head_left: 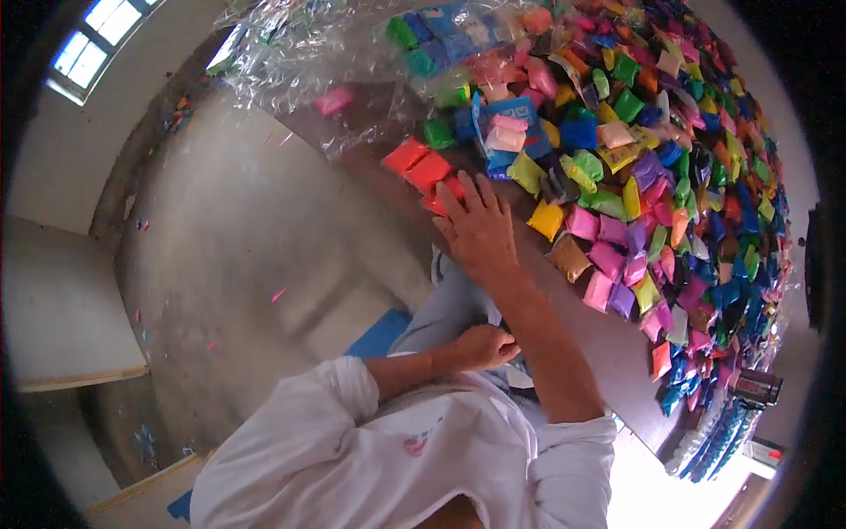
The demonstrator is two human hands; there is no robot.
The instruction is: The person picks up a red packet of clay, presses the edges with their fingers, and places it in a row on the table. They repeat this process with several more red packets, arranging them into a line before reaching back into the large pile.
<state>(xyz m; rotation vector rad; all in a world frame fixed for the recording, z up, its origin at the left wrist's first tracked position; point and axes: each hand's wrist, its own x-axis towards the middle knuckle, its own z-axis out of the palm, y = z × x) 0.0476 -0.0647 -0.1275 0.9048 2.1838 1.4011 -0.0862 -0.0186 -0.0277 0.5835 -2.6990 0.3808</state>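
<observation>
My right hand [483,231] lies over the table's near edge with its fingers stretched out and slightly spread. Its fingertips touch a red packet [454,189] that is partly hidden beneath them. Two more red packets [430,170] continue in a row beyond the fingers. Held low at my lap, my left hand [486,346] is curled closed; whether anything is inside it is hidden. Just past the right hand sits a blue printed bag [520,119] with pale pink packets [506,134] on it. A yellow packet [547,219] lies to the right of the hand.
A large heap of small colourful packets [652,167] covers much of the brown table [608,348]. Crumpled clear plastic bags [291,57] lie at the far left end. A dark can-like object [758,386] stands at the right. Scraps dot the grey floor [229,220].
</observation>
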